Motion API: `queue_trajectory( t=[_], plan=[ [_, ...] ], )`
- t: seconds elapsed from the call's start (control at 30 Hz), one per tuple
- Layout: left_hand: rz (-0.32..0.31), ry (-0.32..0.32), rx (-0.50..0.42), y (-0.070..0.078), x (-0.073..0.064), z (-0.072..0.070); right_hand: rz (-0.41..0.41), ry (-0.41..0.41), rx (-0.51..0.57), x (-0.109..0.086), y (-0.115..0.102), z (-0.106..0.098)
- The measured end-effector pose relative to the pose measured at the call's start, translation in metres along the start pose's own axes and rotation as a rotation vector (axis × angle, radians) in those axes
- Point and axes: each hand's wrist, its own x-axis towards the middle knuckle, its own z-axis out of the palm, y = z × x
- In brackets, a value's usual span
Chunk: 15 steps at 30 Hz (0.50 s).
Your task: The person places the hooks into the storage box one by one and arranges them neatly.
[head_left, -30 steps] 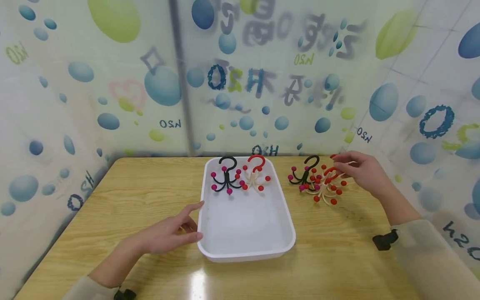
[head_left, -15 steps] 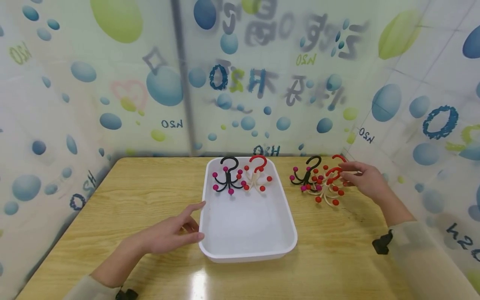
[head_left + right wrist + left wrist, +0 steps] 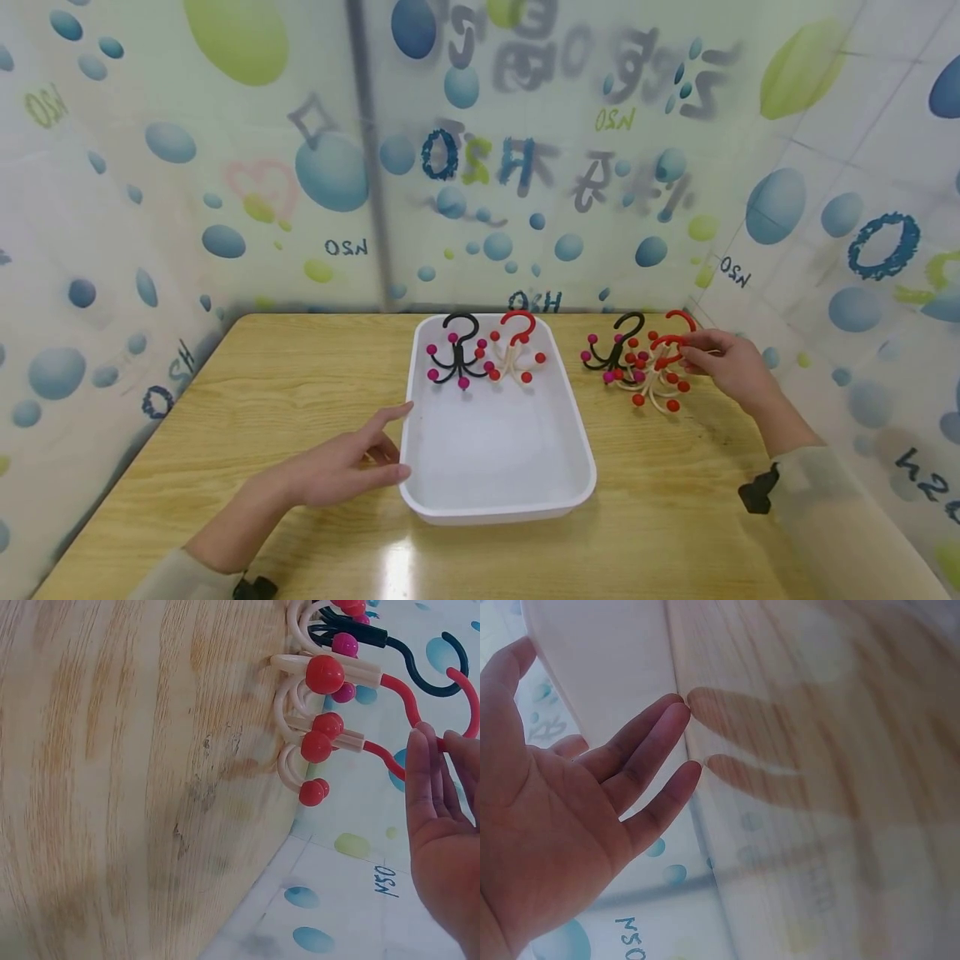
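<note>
1. One white tray (image 3: 498,450) stands on one wooden table (image 3: 292,375).
2. Two ball-tipped hangers lie in the tray, at its far end: one black hanger (image 3: 459,355) and, just right of it, one cream hanger (image 3: 512,358) with a red hook.
3. Three more are bunched to the right of the tray: one second black hanger (image 3: 616,355) and two cream ones with red hooks, the pinched hanger (image 3: 364,673) and the other cream hanger (image 3: 351,740).
4. The right hand (image 3: 733,368), right of the tray, pinches the red hook of the pinched hanger between thumb and fingertips.
5. The left hand (image 3: 339,467) is loosely spread, with index finger and thumb apart, touching the tray's left rim and grasping nothing.
</note>
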Motion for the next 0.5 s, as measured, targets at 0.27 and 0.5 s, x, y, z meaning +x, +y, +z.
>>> queue_trajectory(
  t=[0.27,0.5],
  plan=[
    [-0.002,-0.003,0.0,0.0006,-0.0005,-0.0001,-0.024,0.031,-0.04,-0.0024,-0.0026,0.0011],
    [-0.006,0.004,0.005,0.0008,-0.0006,0.0001,-0.054,0.074,-0.037,-0.006,-0.01,-0.0007]
  ],
)
